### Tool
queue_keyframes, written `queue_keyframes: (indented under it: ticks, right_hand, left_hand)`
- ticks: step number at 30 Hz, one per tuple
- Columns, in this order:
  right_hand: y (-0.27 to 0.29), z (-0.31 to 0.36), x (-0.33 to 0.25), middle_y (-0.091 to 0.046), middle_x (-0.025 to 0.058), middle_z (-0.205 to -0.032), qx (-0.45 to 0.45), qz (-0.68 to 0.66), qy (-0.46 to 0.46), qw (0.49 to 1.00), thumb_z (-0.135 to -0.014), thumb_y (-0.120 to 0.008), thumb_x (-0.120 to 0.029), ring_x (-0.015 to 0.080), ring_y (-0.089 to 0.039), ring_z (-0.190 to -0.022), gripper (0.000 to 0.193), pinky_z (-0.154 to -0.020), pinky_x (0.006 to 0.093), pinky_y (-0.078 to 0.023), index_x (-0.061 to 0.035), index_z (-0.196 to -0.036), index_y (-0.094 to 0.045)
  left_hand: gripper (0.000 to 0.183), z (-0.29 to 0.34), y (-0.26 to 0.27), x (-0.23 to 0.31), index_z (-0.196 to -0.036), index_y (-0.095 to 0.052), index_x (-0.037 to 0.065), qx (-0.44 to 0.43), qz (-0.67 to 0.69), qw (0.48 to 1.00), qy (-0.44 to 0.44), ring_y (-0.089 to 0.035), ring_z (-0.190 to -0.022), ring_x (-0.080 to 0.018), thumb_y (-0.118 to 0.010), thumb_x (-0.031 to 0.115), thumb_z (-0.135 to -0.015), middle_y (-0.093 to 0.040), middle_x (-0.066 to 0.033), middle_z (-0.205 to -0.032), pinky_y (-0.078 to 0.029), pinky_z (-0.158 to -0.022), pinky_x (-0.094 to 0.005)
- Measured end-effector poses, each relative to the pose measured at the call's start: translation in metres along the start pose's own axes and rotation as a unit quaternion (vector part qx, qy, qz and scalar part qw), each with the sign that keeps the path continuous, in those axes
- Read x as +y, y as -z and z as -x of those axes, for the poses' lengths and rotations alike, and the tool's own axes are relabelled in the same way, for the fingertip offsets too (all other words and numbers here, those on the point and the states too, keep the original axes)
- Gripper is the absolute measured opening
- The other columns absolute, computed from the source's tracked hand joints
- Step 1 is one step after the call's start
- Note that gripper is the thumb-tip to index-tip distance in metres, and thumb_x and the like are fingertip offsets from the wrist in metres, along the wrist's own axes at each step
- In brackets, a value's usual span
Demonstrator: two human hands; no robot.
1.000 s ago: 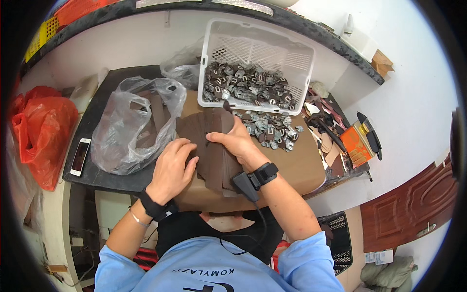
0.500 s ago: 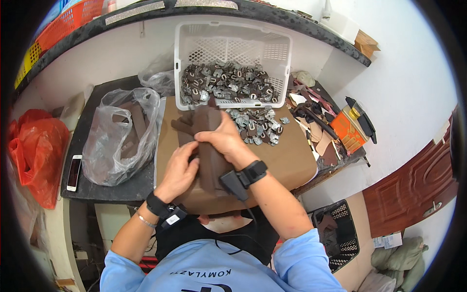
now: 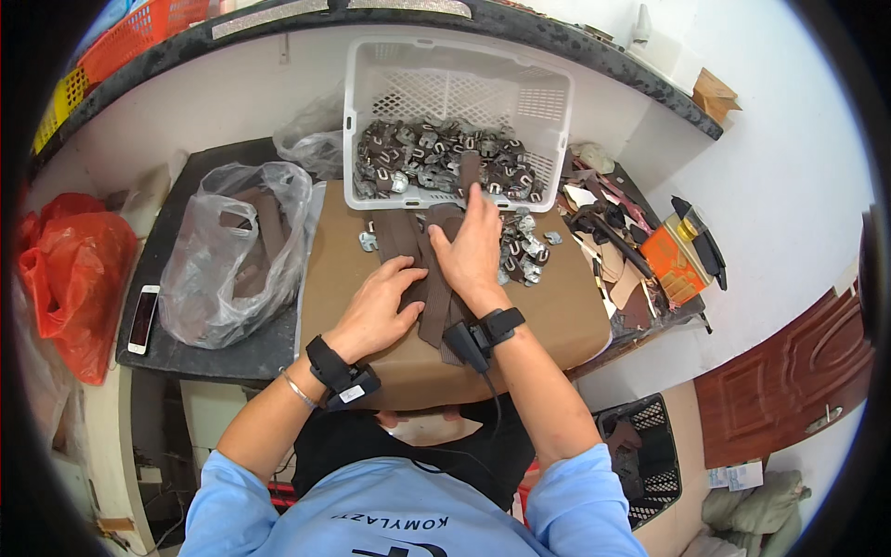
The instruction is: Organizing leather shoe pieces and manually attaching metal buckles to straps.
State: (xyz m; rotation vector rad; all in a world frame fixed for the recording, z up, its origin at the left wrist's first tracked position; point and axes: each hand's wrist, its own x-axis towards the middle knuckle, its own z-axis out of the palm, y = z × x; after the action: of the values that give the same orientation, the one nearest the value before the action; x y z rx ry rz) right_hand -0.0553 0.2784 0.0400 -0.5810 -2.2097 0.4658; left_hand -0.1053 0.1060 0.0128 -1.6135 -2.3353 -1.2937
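Observation:
Several flat brown strips, ribbed like woven fabric, lie fanned out on the brown mat in front of the white basket. My left hand rests on their left side, fingers bent and apart, thumb stretched over them. Higher up and to the right, my right hand grips the strips, its thumb on their left part. Past its index fingertip, one brown strip end sticks up in front of the basket's front wall. My palm hides how far the fingers wrap around it.
The white plastic basket holds many brown-and-silver metal clips; loose clips lie beside my right hand. A clear plastic bag with brown strips stands left, near a phone. Scraps and an orange box are at right.
The strips were bundled upright in both hands; now they lie fanned out on the mat. My left hand has loosened its hold, and my right hand has moved slightly right and away from me.

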Motion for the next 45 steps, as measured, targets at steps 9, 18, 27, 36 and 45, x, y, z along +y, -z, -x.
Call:
queue_keyframes:
  ticks: [9, 18, 27, 36, 45]
  right_hand:
    - [0.017, -0.002, 0.009, -0.032, 0.0259, -0.150, -0.083, 0.098, 0.036, 0.991, -0.086, -0.067, -0.048, 0.0418, -0.026, -0.141, 0.082, -0.113, 0.0588, -0.022, -0.0023, -0.148, -0.039]
    - [0.038, 0.056, -0.007, -0.021, 0.0273, -0.155, -0.170, 0.116, 0.087, 0.975, -0.078, -0.078, -0.044, 0.0505, -0.020, -0.142, 0.093, -0.112, 0.0656, -0.019, -0.0105, -0.152, -0.032]
    - [0.036, 0.054, -0.004, -0.019, 0.0284, -0.156, -0.138, 0.093, 0.081, 0.983, -0.081, -0.074, -0.049, 0.0506, -0.017, -0.143, 0.093, -0.112, 0.0661, -0.018, -0.0092, -0.153, -0.030]
    - [0.078, 0.101, 0.007, -0.020, 0.0273, -0.156, -0.128, 0.055, 0.138, 0.981, -0.075, -0.080, -0.046, 0.0476, -0.018, -0.145, 0.095, -0.113, 0.0645, -0.016, -0.0079, -0.150, -0.035]
    - [0.152, 0.146, 0.041, -0.026, 0.0266, -0.154, 0.070, -0.042, 0.079, 0.993, -0.076, -0.080, -0.023, 0.0465, -0.026, -0.143, 0.079, -0.115, 0.0578, -0.025, -0.0042, -0.143, -0.042]
  left_hand:
    - [0.022, 0.001, 0.093, -0.010, -0.109, -0.066, 0.002, 0.227, -0.091, 0.967, -0.076, -0.064, -0.107, -0.0308, -0.062, 0.003, -0.087, -0.066, -0.0156, -0.113, -0.050, -0.093, -0.0368]
    - [0.016, 0.018, 0.159, -0.127, -0.103, -0.064, -0.001, 0.305, 0.067, 0.934, 0.172, -0.068, -0.084, -0.0231, -0.057, 0.000, -0.088, -0.067, -0.0174, -0.095, -0.053, -0.075, -0.0327]
    - [0.025, 0.020, 0.161, -0.120, -0.106, -0.061, 0.002, 0.297, -0.232, 0.910, 0.173, -0.065, -0.085, -0.0327, -0.066, -0.002, -0.081, -0.060, -0.0163, -0.100, -0.052, -0.076, -0.0416]
    - [0.025, -0.003, 0.137, -0.117, -0.112, -0.068, 0.001, 0.157, 0.003, 0.981, 0.116, -0.068, -0.092, -0.0236, -0.054, 0.001, -0.090, -0.072, -0.0133, -0.099, -0.052, -0.084, -0.0331]
    - [0.060, -0.016, 0.151, -0.193, -0.143, -0.045, 0.005, 0.040, -0.402, 0.904, 0.142, -0.050, -0.130, -0.0336, -0.067, 0.018, -0.088, -0.054, -0.0191, -0.140, -0.038, -0.108, -0.0398]
